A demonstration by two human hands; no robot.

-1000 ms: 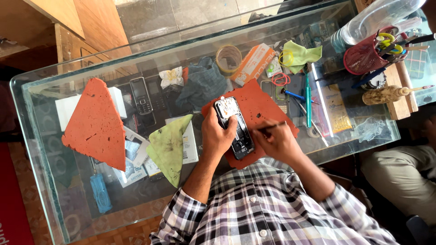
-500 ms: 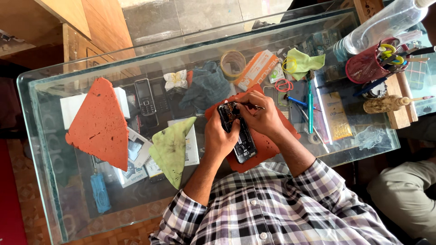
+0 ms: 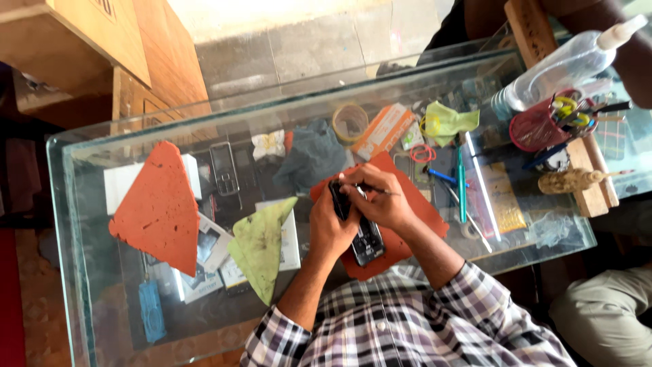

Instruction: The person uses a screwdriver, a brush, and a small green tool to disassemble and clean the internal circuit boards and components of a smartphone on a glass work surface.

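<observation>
Left hand (image 3: 331, 228) clamped around the side of a dark mobile phone (image 3: 358, 228), fingers wrapped over its upper end. Right hand (image 3: 380, 198) closed together on a thin tool (image 3: 382, 191), pinched between fingertips, tip laid against the top of the phone. Phone lying lengthwise on an orange mat (image 3: 397, 239), near the middle of the glass table (image 3: 95, 319), toward the near edge. Both forearms in checked sleeves, crossing that near edge.

Toward the left end of the table, a large orange triangular sheet (image 3: 159, 207), partly over a white box (image 3: 122, 180). Just beside it, toward the near edge, a yellow-green cloth (image 3: 261, 245) lying over white cards. Another dark phone (image 3: 223, 168) flat by the far edge, well apart from the hands. A blue tag (image 3: 151, 311) near the left near corner, seemingly below the glass.

Beyond the hands, a grey cloth (image 3: 312, 155), a roll of tape (image 3: 350, 122) and an orange packet (image 3: 382, 130) along the far edge. A second yellow-green cloth (image 3: 448, 124) next to the packet. A teal pen (image 3: 462, 185) right of the mat, lying across the table. At the right end, a red cup (image 3: 536, 129) full of tools, a clear plastic bottle (image 3: 557, 68) leaning beside it, and a wooden block (image 3: 587, 180).
</observation>
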